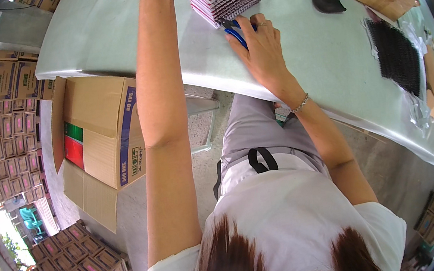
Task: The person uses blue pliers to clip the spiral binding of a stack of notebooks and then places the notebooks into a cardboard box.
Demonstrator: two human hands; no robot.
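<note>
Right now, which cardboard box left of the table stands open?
The large box beside the table: its flaps are spread; the stacked boxes look closed.

I wear a white short-sleeved T-shirt [294, 218], grey trousers [251, 123] and a silvery chain bracelet [300, 104]; my right hand [264, 55] bears a ring [261, 24].

Daylight burns out white along the left edge, and a soft sheen spreads over the pale tabletop [322, 61]; the floor [385, 165], lower right, looks dimmer. Straight edges bow toward the black rim.
</note>
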